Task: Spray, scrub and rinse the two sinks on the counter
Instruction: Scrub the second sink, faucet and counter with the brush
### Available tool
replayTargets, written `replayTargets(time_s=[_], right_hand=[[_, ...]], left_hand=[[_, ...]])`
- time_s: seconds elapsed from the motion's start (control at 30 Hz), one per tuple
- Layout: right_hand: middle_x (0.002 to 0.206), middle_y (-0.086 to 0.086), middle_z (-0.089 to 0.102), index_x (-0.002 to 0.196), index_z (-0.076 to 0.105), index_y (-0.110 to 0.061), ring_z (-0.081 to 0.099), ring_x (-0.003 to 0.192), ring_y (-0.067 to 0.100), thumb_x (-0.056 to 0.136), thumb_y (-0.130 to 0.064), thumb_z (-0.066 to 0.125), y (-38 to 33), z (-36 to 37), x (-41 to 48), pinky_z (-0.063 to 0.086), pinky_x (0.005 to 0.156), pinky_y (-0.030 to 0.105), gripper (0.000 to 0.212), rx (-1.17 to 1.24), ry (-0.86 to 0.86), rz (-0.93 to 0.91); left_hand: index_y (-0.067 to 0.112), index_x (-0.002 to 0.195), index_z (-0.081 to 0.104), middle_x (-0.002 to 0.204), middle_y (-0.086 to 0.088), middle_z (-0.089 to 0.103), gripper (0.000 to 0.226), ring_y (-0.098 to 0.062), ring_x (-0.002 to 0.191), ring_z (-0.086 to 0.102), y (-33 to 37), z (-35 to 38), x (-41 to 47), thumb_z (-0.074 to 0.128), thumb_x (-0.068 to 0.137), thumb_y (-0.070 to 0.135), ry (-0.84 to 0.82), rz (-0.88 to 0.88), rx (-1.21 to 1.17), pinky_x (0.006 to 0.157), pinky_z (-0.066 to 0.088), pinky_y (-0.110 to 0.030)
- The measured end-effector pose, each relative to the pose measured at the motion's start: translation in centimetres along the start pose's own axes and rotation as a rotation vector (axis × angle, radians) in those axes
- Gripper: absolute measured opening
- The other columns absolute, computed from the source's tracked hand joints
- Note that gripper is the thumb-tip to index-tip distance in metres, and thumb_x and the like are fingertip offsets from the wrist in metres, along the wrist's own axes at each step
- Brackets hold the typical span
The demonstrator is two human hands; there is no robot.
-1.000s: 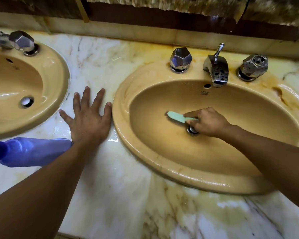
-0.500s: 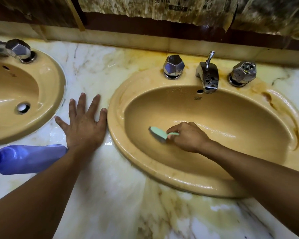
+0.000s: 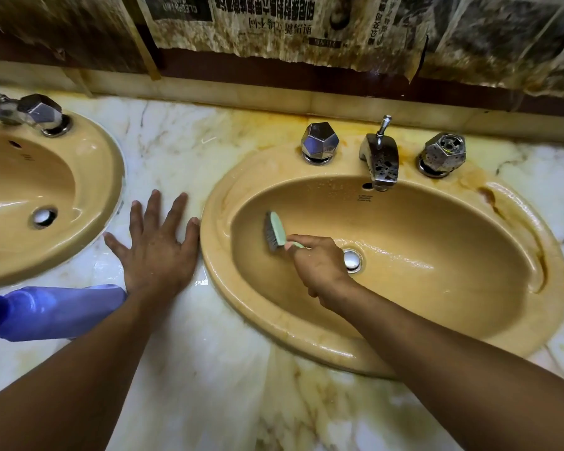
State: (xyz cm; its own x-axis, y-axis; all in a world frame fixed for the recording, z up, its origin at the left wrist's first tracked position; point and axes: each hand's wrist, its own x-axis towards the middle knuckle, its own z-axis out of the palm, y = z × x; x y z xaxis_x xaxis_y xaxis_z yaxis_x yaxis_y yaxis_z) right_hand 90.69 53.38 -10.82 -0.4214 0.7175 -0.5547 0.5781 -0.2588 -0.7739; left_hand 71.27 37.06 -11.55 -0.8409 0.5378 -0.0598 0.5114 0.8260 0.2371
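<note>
We look down on a marble counter with two tan oval sinks set into it. In the right sink the right hand curls its fingers round the handle of a small green scrub brush. The brush head points up and to the left, and its dark bristles face the left slope of the wet basin. From this angle we cannot tell whether the bristles are pressed onto the surface. The hand lies just left of the chrome drain, and its forearm crosses the front rim of the sink.

The left hand lies flat on the counter between the two sinks with its fingers spread and straight, and it holds nothing. Its little finger touches the outer rim of the right sink.

A blue spray bottle lies on its side on the counter by the left forearm, in front of the left sink. Its nozzle end runs off the left edge of the view.

Behind the right basin stand a faceted chrome knob, a pitted spout and a second, corroded knob. Rusty orange stains mark the rim and the marble around them. The left sink shows its own drain and one faceted knob. Stained newspaper hangs above the backsplash.
</note>
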Motion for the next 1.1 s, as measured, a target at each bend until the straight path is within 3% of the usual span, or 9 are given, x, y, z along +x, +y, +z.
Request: replayTargets(time_s=[0.13,0.2,0.27,0.4,0.6,0.7,0.77,0.97,1.1], right_hand=[[0.075,-0.002,0.061,0.117,0.077,-0.032,0.042,0.044,0.015,0.098,-0.024,0.063,0.0,-0.4,1.0,0.031,0.036,0.019,0.024,0.395,0.36,0.189],[0.074,0.0,0.058,0.119,0.076,-0.03,0.036,0.043,0.016,0.101,-0.02,0.06,-0.7,-0.5,1.1,0.028,0.036,0.017,0.026,0.59,0.446,0.288],[0.063,0.0,0.045,0.118,0.075,-0.027,0.027,0.04,0.013,0.102,-0.013,0.05,-1.7,0.2,0.5,0.021,0.038,0.015,0.032,0.73,0.325,0.323],[0.053,-0.001,0.035,0.103,0.069,-0.022,0.021,0.037,0.009,0.103,-0.008,0.039,-3.8,2.3,-2.4,0.016,0.041,0.013,0.033,0.656,-0.07,0.362],[0.059,-0.003,0.033,0.089,0.053,-0.015,0.023,0.03,0.007,0.103,-0.012,0.044,-5.9,-0.6,0.9,0.017,0.033,0.013,0.017,1.275,0.15,0.531],[0.057,-0.002,0.029,0.081,0.047,-0.017,0.022,0.03,0.006,0.103,-0.011,0.042,-5.8,1.5,-1.0,0.015,0.033,0.011,0.024,1.049,-0.067,0.518],[0.059,-0.001,0.032,0.091,0.056,-0.018,0.022,0.033,0.006,0.103,-0.011,0.043,-5.0,2.6,-2.3,0.015,0.035,0.011,0.02,0.804,-0.198,0.502],[0.059,-0.002,0.029,0.094,0.054,-0.019,0.022,0.034,0.006,0.104,-0.011,0.042,-4.9,1.1,-0.7,0.015,0.034,0.013,0.017,0.923,-0.048,0.479],[0.063,0.001,0.035,0.096,0.069,-0.022,0.023,0.037,0.008,0.103,-0.012,0.045,-4.4,3.2,-3.8,0.018,0.04,0.012,0.027,0.495,-0.21,0.378]], left_hand=[[0.054,0.159,0.014,0.173,0.012,0.003,0.057,-0.015,0.159,-0.005,-0.1,0.1,0.1,0.023,0.104,0.064,0.0,-0.003,0.003,0.119,-0.003,-0.073],[0.054,0.159,0.014,0.172,0.012,0.003,0.057,-0.016,0.159,-0.005,-0.1,0.1,0.1,0.023,0.104,0.064,0.001,0.0,-0.001,0.119,-0.003,-0.073],[0.054,0.159,0.014,0.172,0.013,0.003,0.056,-0.016,0.159,-0.005,-0.1,0.1,0.1,0.023,0.104,0.064,0.004,-0.001,-0.002,0.119,-0.003,-0.073],[0.054,0.159,0.013,0.172,0.014,0.002,0.057,-0.015,0.159,-0.006,-0.3,0.3,0.2,0.023,0.104,0.065,0.007,0.005,-0.013,0.119,-0.003,-0.073],[0.053,0.159,0.013,0.172,0.013,0.003,0.058,-0.015,0.159,-0.006,-0.3,0.2,0.1,0.023,0.104,0.064,0.011,0.01,-0.017,0.118,-0.002,-0.074],[0.053,0.159,0.013,0.172,0.013,0.002,0.058,-0.015,0.159,-0.007,-0.3,0.2,0.1,0.022,0.104,0.065,0.004,0.006,-0.01,0.118,-0.003,-0.074],[0.053,0.159,0.012,0.172,0.013,0.001,0.058,-0.015,0.159,-0.008,-0.3,0.2,0.2,0.022,0.103,0.065,0.004,0.001,-0.005,0.118,-0.003,-0.074],[0.053,0.159,0.012,0.172,0.013,0.001,0.058,-0.015,0.159,-0.008,-0.3,0.1,0.2,0.02,0.103,0.064,-0.002,0.003,0.0,0.118,-0.003,-0.074],[0.053,0.159,0.012,0.172,0.014,0.0,0.058,-0.015,0.159,-0.009,-0.1,0.0,0.2,0.02,0.104,0.064,-0.006,0.001,-0.001,0.119,-0.005,-0.073]])
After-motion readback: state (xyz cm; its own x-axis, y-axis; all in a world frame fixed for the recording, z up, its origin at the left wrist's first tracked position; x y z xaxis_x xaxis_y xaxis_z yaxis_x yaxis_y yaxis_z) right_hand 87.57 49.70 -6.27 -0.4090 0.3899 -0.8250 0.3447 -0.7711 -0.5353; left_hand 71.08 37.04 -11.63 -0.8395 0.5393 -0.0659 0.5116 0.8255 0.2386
